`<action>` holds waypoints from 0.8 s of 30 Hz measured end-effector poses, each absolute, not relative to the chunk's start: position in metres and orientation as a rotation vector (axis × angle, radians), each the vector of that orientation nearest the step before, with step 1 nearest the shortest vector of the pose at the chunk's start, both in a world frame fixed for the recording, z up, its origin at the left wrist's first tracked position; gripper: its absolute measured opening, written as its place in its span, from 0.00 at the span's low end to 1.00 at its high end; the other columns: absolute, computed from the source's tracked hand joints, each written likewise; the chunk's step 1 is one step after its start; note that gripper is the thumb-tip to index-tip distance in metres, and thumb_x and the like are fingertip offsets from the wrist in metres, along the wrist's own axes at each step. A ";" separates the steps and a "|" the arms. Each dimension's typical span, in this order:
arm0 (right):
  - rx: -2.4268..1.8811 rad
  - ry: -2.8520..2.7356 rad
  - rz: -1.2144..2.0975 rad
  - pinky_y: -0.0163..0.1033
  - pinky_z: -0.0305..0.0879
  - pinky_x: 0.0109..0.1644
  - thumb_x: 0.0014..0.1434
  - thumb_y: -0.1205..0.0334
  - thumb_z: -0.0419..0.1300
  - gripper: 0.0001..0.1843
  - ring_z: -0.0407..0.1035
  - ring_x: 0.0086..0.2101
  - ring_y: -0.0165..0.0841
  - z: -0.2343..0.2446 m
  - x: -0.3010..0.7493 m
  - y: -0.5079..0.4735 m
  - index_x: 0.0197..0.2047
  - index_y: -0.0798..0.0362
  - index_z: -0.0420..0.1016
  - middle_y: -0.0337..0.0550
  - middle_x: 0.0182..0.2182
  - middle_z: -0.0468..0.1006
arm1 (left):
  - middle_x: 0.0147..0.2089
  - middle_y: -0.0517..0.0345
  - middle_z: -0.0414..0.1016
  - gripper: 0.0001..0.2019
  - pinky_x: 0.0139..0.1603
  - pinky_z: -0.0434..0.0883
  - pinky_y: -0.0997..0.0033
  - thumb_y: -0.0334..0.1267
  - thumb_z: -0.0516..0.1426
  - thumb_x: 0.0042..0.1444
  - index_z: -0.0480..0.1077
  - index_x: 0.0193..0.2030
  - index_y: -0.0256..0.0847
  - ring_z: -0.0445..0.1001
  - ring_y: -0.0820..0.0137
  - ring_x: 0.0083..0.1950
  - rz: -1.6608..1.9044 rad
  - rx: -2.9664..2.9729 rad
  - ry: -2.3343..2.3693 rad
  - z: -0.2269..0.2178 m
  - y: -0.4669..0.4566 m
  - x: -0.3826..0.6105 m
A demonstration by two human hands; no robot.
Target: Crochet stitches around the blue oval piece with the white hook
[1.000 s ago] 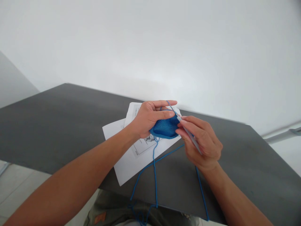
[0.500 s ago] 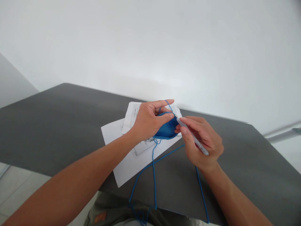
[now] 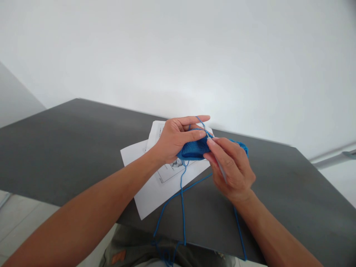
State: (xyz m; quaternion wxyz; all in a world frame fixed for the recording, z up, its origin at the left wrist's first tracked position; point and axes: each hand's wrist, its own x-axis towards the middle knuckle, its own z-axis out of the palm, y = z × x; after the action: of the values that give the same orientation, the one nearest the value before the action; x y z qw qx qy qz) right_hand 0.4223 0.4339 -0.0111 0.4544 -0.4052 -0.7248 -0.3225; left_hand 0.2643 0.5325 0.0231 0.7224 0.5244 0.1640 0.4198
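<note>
Blue crochet work [image 3: 194,148], cupped and tightly stitched, is pinched at its upper edge by my left hand [image 3: 176,137]. The index finger of that hand points right, with a strand of blue yarn [image 3: 200,121] looped over it. My right hand [image 3: 233,163] grips a crochet hook [image 3: 221,168] with a pale grey handle, held like a pen. The hook's tip meets the work's top edge beside my left thumb; the stitch there is too small to make out. Behind my right hand, more blue yarn [image 3: 243,146] shows partly.
Printed white sheets [image 3: 144,193] lie under my hands on the dark grey table [image 3: 69,155]. Loose yarn tails [image 3: 183,207] run over the near table edge toward my lap. A white wall [image 3: 178,55] stands directly behind the table.
My right hand has moved slightly left and turned, covering more of the hook's handle. The crochet work has tilted, and the blue yarn behind my right hand has come into view.
</note>
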 end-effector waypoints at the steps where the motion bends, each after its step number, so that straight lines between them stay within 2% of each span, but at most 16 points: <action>1: -0.989 -1.800 -0.784 0.47 0.78 0.51 0.62 0.72 0.68 0.32 0.80 0.47 0.43 -0.010 0.424 0.433 0.68 0.49 0.72 0.53 0.48 0.83 | 0.33 0.59 0.81 0.21 0.40 0.75 0.69 0.32 0.71 0.49 0.83 0.51 0.40 0.80 0.69 0.37 0.919 1.149 0.349 0.023 0.533 0.264; 5: -0.964 -1.821 -0.696 0.48 0.79 0.52 0.62 0.72 0.68 0.31 0.80 0.49 0.43 -0.006 0.427 0.432 0.67 0.49 0.73 0.53 0.50 0.83 | 0.32 0.60 0.80 0.21 0.39 0.75 0.69 0.33 0.72 0.48 0.83 0.52 0.40 0.81 0.68 0.38 0.914 1.149 0.328 0.022 0.534 0.264; 8: -0.937 -1.728 -0.481 0.47 0.81 0.45 0.63 0.70 0.67 0.26 0.81 0.44 0.41 -0.006 0.425 0.434 0.64 0.46 0.77 0.51 0.49 0.84 | 0.32 0.59 0.82 0.24 0.38 0.75 0.70 0.34 0.73 0.46 0.83 0.52 0.38 0.79 0.70 0.34 1.001 1.219 0.364 0.020 0.535 0.265; 11: -0.948 -1.572 -0.244 0.44 0.81 0.38 0.64 0.69 0.66 0.19 0.81 0.36 0.36 -0.008 0.421 0.435 0.56 0.45 0.82 0.46 0.44 0.84 | 0.32 0.58 0.83 0.26 0.36 0.75 0.71 0.34 0.73 0.46 0.82 0.54 0.36 0.78 0.71 0.32 1.075 1.329 0.416 0.017 0.535 0.267; 14: -0.990 -1.488 -0.141 0.42 0.79 0.33 0.62 0.69 0.67 0.14 0.81 0.35 0.37 -0.010 0.419 0.436 0.51 0.47 0.84 0.46 0.41 0.84 | 0.32 0.58 0.84 0.25 0.37 0.74 0.71 0.33 0.71 0.48 0.81 0.55 0.35 0.78 0.71 0.32 1.102 1.407 0.464 0.015 0.532 0.267; 16: -1.000 -1.496 -0.161 0.42 0.78 0.33 0.63 0.71 0.66 0.15 0.81 0.34 0.36 -0.010 0.417 0.435 0.51 0.47 0.83 0.46 0.41 0.84 | 0.31 0.59 0.84 0.22 0.37 0.74 0.71 0.33 0.70 0.48 0.83 0.53 0.35 0.78 0.71 0.32 1.122 1.423 0.478 0.015 0.530 0.268; 19: -0.995 -1.615 -0.362 0.44 0.79 0.39 0.64 0.74 0.63 0.19 0.79 0.36 0.36 -0.010 0.413 0.436 0.55 0.48 0.80 0.47 0.41 0.83 | 0.32 0.59 0.84 0.21 0.39 0.75 0.71 0.32 0.71 0.48 0.83 0.51 0.36 0.78 0.72 0.33 1.133 1.371 0.453 0.016 0.529 0.269; 24: -1.026 -1.772 -0.678 0.50 0.75 0.47 0.63 0.75 0.65 0.22 0.76 0.42 0.42 -0.009 0.406 0.438 0.60 0.57 0.76 0.55 0.44 0.81 | 0.32 0.58 0.84 0.22 0.39 0.75 0.72 0.33 0.72 0.47 0.83 0.51 0.38 0.80 0.72 0.34 1.044 1.173 0.368 0.018 0.530 0.268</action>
State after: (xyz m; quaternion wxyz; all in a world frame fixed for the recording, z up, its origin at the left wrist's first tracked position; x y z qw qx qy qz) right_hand 0.4065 0.4381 -0.0089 0.4726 -0.4193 -0.7239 -0.2771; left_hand 0.2684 0.5302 0.0177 0.6922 0.5249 0.1648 0.4671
